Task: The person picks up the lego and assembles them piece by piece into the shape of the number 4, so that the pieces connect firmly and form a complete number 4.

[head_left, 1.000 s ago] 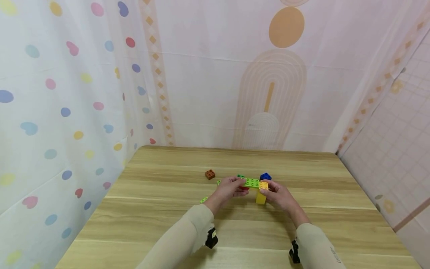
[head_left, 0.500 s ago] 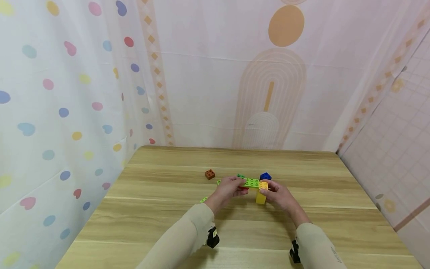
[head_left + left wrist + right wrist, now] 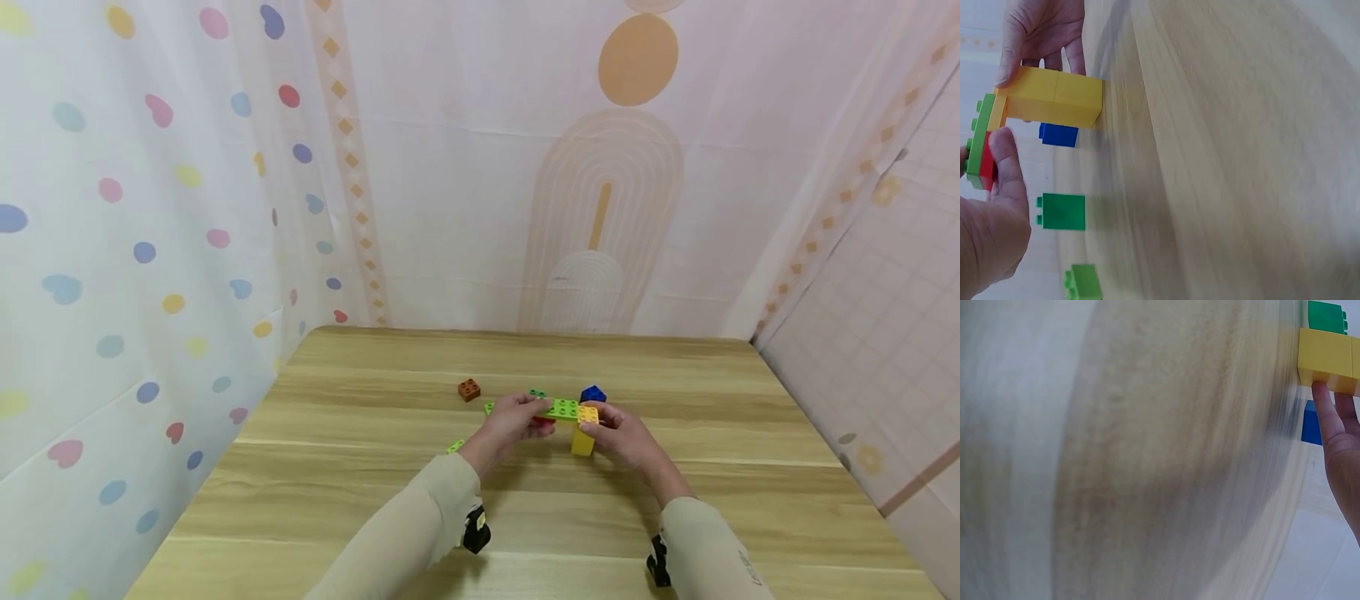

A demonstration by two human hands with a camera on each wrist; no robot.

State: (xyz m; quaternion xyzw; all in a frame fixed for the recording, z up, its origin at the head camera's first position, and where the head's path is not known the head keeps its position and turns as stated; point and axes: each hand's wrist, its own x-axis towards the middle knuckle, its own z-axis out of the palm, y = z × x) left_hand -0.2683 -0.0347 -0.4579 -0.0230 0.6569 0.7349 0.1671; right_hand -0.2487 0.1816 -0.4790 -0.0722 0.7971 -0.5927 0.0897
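Note:
A yellow tower (image 3: 582, 441) (image 3: 1057, 95) (image 3: 1329, 355) stands upright on the table, an orange piece (image 3: 588, 414) (image 3: 997, 111) on its top. From there a light green brick (image 3: 562, 408) (image 3: 980, 142) reaches out leftward, a red brick (image 3: 545, 420) (image 3: 988, 164) under its far end. My left hand (image 3: 507, 428) (image 3: 991, 231) pinches the green and red bricks between thumb and fingers. My right hand (image 3: 628, 435) (image 3: 1044, 31) (image 3: 1342, 447) holds the top of the tower, its thumb at the orange piece.
Behind the tower lies a blue brick (image 3: 593, 394) (image 3: 1059, 135) (image 3: 1312, 423). A dark green brick (image 3: 537, 392) (image 3: 1064, 211) (image 3: 1325, 317) is behind the left hand, a brown brick (image 3: 468, 389) farther left. Light green bricks (image 3: 455, 447) (image 3: 1087, 281) show beside the left hand and wrist.

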